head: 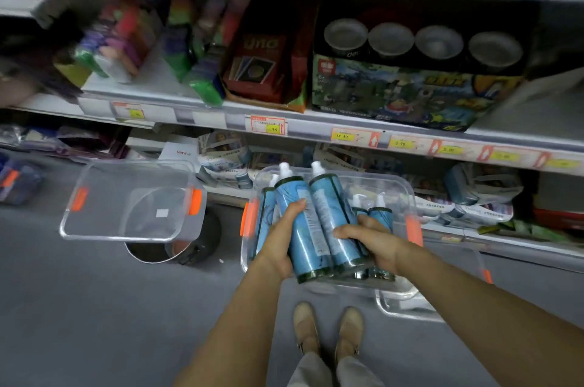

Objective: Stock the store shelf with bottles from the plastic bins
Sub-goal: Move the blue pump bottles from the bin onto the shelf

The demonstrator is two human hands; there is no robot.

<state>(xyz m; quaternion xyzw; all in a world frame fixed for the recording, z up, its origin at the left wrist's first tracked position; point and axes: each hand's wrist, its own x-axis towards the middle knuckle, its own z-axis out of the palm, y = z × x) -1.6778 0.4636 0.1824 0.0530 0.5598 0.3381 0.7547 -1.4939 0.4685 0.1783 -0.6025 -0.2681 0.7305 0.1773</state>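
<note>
**Over the bottle bin (409, 187), both hands full**

Above the bottle bin, a clear tub with orange handles, two tall blue bottles (316, 222) lie side by side, white caps pointing away from the person towards the store shelf (316, 125). The left hand (279, 239) grips the left-side bottle, fingers curled over its label. The right hand (374, 242) clasps the other from the right, thumb laid across it; bases of more bottles show under this hand, though whether it holds them too cannot be told.

Inside the bottle bin, another blue bottle (264, 216) lies along the left wall, and two smaller capped bottles (380, 211) stand towards the far right.

Left of the bottle bin, well apart, sits an empty clear bin (94, 230) with the same orange handles, resting on a dark round bucket (196, 252). At the near right corner of the bottle bin, the rim of a third clear bin (407, 312) shows.

Beyond the bottle bin, the shelf edge carries price tags (268, 126). Above that edge stand a red card-game box (262, 61) and a building-set box (395, 94). On the near side of the bottle bin, two tan shoes (328, 328) stand on the grey floor
</note>
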